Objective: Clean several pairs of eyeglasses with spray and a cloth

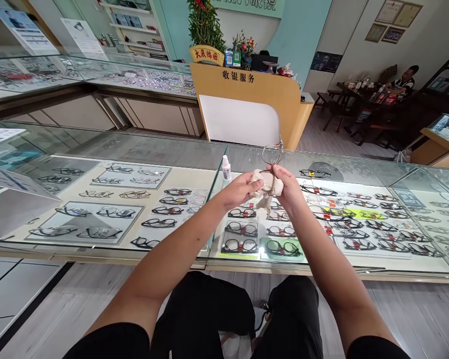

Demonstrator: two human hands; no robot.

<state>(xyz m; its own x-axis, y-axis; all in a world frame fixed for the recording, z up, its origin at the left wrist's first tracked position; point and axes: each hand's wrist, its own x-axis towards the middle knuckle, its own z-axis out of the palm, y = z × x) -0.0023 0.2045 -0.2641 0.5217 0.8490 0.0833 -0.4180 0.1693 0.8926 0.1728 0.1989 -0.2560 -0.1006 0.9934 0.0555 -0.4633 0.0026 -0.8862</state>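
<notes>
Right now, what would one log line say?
left hand: holds cloth | right hand: holds glasses | spray bottle: on counter

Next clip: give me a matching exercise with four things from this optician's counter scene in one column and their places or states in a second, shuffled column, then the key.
Things
1. pale cloth
2. thin-rimmed glasses
3. small white bottle
4. black frames

Places or states
A. standing upright on the glass counter top, left of the hands
B. laid out in rows under the glass
C. bunched between left hand and right hand
D. sticking up above the hands, partly wrapped in cloth

Pairs: 1-C, 2-D, 3-A, 4-B
</notes>
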